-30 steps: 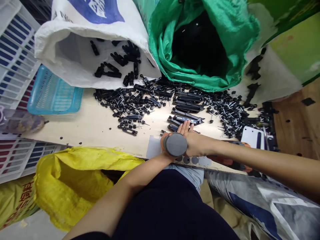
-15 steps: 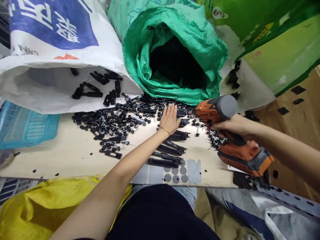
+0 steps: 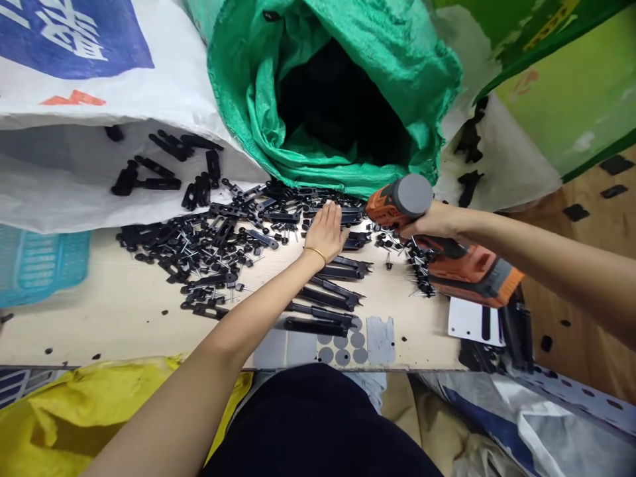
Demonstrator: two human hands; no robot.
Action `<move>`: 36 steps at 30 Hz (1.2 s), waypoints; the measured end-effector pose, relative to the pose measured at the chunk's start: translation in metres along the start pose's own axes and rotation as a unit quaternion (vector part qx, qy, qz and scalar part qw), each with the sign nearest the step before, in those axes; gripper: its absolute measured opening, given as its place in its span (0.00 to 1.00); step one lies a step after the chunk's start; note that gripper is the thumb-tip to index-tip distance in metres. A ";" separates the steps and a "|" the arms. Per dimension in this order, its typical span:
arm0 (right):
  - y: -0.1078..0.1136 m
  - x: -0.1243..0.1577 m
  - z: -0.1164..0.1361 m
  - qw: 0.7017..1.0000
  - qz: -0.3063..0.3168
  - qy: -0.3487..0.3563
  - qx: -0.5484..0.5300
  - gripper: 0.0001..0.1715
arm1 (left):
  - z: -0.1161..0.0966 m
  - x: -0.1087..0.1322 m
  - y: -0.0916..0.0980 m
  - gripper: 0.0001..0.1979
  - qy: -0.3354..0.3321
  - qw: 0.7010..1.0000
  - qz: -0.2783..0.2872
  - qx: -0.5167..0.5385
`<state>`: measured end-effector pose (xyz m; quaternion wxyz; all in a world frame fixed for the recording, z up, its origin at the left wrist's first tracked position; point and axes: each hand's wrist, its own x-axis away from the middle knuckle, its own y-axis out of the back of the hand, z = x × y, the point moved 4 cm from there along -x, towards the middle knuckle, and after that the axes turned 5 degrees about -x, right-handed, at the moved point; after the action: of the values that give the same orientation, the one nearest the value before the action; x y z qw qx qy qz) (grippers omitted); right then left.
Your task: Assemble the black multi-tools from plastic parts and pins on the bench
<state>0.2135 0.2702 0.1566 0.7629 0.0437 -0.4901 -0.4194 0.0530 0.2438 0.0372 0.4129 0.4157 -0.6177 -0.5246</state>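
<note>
My left hand (image 3: pixel 325 228) lies flat with fingers stretched out over a black plastic part (image 3: pixel 350 216) at the far end of a column of similar parts. Gripped in my right hand (image 3: pixel 434 222) is an orange and black cordless drill (image 3: pixel 400 199), its nose pointing left at that part's right end. The bit's contact with the part is too small to make out. Nearer me, several long black plastic parts (image 3: pixel 318 326) lie in a row. Left of my hand spreads a heap of black pieces and screws (image 3: pixel 218 238); more screws (image 3: pixel 420 268) lie beside the drill.
A green sack (image 3: pixel 238 119) gapes behind the parts. On the left are a white sack (image 3: pixel 163 86) holding black pieces and a blue basket (image 3: pixel 69 265). Grey round stickers (image 3: pixel 356 340) lie at the table's front edge, a white card (image 3: pixel 470 321) at the right.
The view has shifted. My right hand has brought the drill slightly left and forward, uncovering the white card. My left hand stays flat on the same part.
</note>
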 end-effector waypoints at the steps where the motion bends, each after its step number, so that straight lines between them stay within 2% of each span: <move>1: -0.002 0.007 0.000 1.000 0.004 0.001 -0.008 0.09 | 0.000 0.000 0.000 0.31 -0.001 1.000 -0.003 0.000; 3: -0.006 0.023 -0.003 1.000 0.022 -0.005 -0.016 0.09 | 0.000 0.001 -0.001 0.31 0.000 1.000 -0.007 -0.001; 7: -0.014 0.043 -0.011 0.995 0.059 -0.063 -0.039 0.11 | -0.001 0.004 -0.001 0.31 0.000 1.000 -0.005 0.007; 12: -0.023 0.027 -0.016 0.993 0.092 -0.071 0.000 0.09 | -0.001 0.004 -0.001 0.31 -0.001 1.000 -0.001 0.018; 15: -0.025 0.016 -0.013 0.994 0.077 -0.058 0.051 0.07 | 0.000 0.003 -0.001 0.31 -0.003 1.000 0.001 0.028; 17: -0.026 0.015 -0.010 0.993 0.059 -0.055 0.082 0.08 | 0.001 0.001 -0.001 0.30 -0.008 0.999 0.001 0.040; 20: -0.029 0.025 -0.007 0.995 0.057 -0.049 0.070 0.11 | 0.002 0.001 0.001 0.30 -0.024 0.998 0.009 0.056; 25: -0.034 0.064 -0.019 0.997 0.069 -0.029 0.028 0.11 | 0.002 0.025 0.015 0.32 -0.056 0.996 -0.025 0.071; 29: -0.047 0.085 -0.028 0.994 0.095 -0.052 -0.033 0.16 | 0.002 0.052 0.011 0.31 -0.059 0.996 -0.008 0.059; 33: -0.059 0.081 -0.025 0.992 0.108 -0.070 0.001 0.22 | 0.000 0.058 0.001 0.30 -0.061 0.997 -0.005 0.049; 36: -0.062 0.071 -0.019 0.989 0.106 -0.067 0.072 0.22 | -0.001 0.056 -0.002 0.29 -0.072 0.996 -0.001 0.049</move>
<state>0.2033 0.1747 0.1676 0.7634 0.0175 -0.5708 -0.3017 0.0368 0.1907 0.0396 0.3454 0.3973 -0.6703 -0.5231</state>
